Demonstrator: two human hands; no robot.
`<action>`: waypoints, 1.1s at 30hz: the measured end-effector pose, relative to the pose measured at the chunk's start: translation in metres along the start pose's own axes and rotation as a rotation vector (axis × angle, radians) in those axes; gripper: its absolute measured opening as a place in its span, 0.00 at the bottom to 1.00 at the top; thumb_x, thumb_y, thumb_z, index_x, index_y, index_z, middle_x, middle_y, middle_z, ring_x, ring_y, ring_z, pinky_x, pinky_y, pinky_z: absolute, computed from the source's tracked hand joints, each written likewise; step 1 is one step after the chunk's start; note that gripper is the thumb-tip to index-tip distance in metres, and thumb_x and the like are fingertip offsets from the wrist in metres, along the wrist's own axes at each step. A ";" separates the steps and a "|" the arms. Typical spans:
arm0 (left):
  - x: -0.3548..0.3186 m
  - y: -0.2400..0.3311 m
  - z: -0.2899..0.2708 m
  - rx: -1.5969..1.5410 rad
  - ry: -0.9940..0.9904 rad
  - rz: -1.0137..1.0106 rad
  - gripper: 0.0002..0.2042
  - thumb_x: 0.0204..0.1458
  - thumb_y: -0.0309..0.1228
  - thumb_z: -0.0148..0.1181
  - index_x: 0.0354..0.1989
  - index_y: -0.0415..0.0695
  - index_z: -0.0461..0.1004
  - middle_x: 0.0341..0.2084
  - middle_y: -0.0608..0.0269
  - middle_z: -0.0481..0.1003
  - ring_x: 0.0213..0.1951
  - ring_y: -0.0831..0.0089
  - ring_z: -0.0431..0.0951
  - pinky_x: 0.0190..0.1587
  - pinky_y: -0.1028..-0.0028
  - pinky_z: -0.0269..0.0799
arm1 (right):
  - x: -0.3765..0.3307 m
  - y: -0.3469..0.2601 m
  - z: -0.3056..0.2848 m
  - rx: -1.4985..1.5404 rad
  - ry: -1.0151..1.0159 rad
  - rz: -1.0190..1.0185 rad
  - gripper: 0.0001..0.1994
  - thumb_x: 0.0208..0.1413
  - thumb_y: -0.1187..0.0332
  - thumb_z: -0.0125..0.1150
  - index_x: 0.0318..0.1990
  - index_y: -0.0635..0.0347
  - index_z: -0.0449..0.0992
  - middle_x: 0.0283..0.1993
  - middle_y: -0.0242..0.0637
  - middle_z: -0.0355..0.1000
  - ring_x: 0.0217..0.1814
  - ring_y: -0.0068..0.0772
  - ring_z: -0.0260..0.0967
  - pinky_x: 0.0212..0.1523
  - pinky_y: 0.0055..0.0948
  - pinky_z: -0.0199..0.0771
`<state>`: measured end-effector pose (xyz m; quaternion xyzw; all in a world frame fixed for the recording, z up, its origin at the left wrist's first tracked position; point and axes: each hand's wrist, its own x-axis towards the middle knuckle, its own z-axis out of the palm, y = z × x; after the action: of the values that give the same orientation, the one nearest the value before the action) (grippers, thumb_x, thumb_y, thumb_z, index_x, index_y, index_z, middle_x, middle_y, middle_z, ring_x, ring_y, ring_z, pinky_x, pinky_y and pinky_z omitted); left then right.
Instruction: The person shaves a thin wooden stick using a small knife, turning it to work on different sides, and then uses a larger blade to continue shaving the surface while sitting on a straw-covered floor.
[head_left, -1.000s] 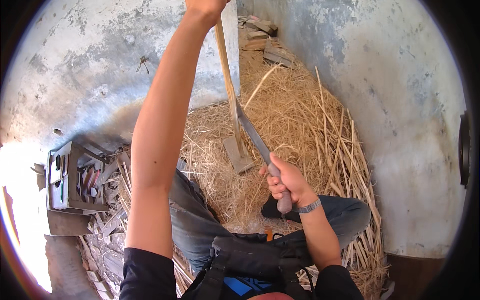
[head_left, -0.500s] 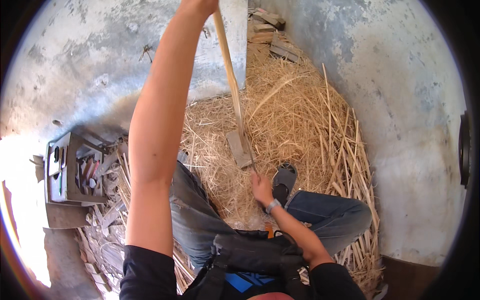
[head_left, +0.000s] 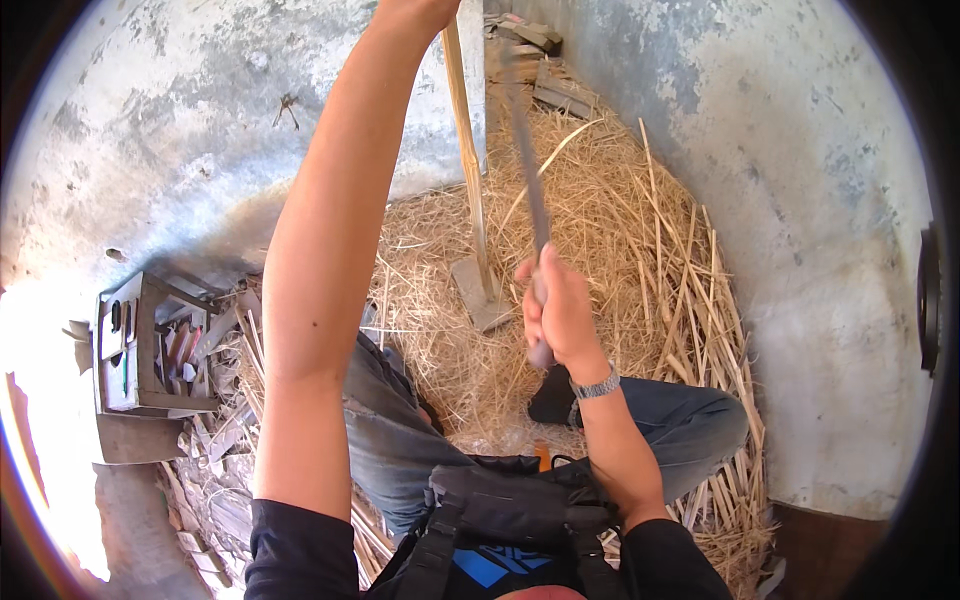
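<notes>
My left arm reaches straight up, and my left hand [head_left: 418, 8] at the top edge grips the upper end of a long pale wooden stick [head_left: 467, 170]. The stick stands upright with its foot on a small flat wooden block [head_left: 476, 296] in the straw. My right hand [head_left: 556, 312] is closed around the handle of a long dark-bladed knife [head_left: 526, 150]. The blurred blade points up and away, just right of the stick and apart from it. A metal watch sits on my right wrist. My legs in jeans are folded below.
A straw pile [head_left: 630, 230] covers the floor between rough concrete walls. A wooden crate [head_left: 130, 345] holding tools stands at the left, with split cane strips [head_left: 215, 480] beside it. Scrap wood pieces [head_left: 540, 65] lie at the far corner.
My right hand dropped low beside my knee, then rose again; the knife blade now points upward beside the stick. My left hand kept holding the stick upright.
</notes>
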<state>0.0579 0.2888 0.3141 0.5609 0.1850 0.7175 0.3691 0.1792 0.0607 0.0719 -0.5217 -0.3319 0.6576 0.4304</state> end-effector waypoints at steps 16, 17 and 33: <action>0.002 -0.005 -0.042 -0.044 0.069 0.001 0.28 0.68 0.60 0.40 0.19 0.54 0.54 0.11 0.77 0.50 0.11 0.82 0.46 0.13 0.75 0.44 | 0.015 0.260 -0.022 0.078 0.131 0.447 0.25 0.70 0.43 0.45 0.31 0.55 0.68 0.18 0.27 0.60 0.14 0.29 0.58 0.20 0.40 0.65; 0.012 -0.003 -0.050 -0.017 0.080 0.026 0.28 0.68 0.60 0.40 0.19 0.54 0.54 0.11 0.77 0.50 0.11 0.82 0.46 0.13 0.75 0.44 | 0.020 0.231 -0.026 0.297 0.101 0.611 0.24 0.69 0.42 0.46 0.33 0.54 0.68 0.17 0.24 0.57 0.13 0.25 0.55 0.18 0.35 0.63; 0.000 0.029 -0.033 0.097 0.066 0.063 0.28 0.69 0.58 0.36 0.19 0.53 0.55 0.10 0.76 0.51 0.10 0.82 0.48 0.12 0.75 0.45 | 0.050 0.210 0.001 -0.453 0.264 -0.597 0.25 0.71 0.48 0.46 0.34 0.63 0.71 0.18 0.41 0.62 0.19 0.33 0.65 0.24 0.37 0.68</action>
<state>0.0177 0.2746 0.3235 0.5596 0.2139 0.7371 0.3126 0.1276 0.0198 -0.1340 -0.5638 -0.5476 0.3409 0.5158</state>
